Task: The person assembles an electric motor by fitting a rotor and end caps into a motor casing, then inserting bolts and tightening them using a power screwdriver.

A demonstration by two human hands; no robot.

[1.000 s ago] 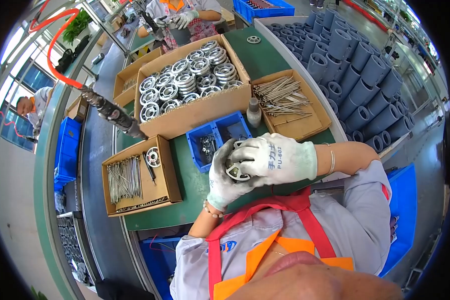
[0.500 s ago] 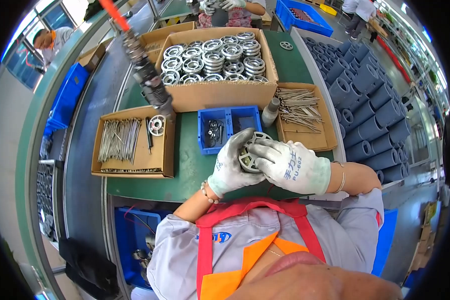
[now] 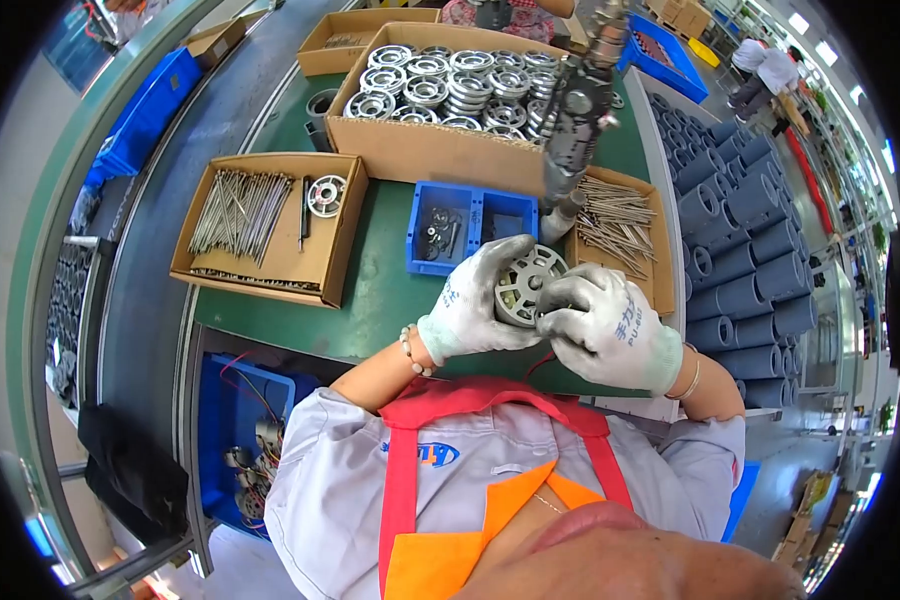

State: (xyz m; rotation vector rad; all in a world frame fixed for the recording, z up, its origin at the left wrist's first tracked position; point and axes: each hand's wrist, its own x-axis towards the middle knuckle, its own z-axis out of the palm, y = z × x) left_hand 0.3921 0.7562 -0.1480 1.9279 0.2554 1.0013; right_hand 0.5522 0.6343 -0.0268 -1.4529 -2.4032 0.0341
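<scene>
Spoked disc in head view, above near edge of green tabletop, between both gloved hands. Left hand gripping its left rim, fingers curled around. Right hand at its right side, fingers bent; perhaps pinching something small, but cannot tell from this angle. Just beyond, blue bin with small dark parts in left compartment. Farther off, cardboard box of shiny metal rings.
</scene>
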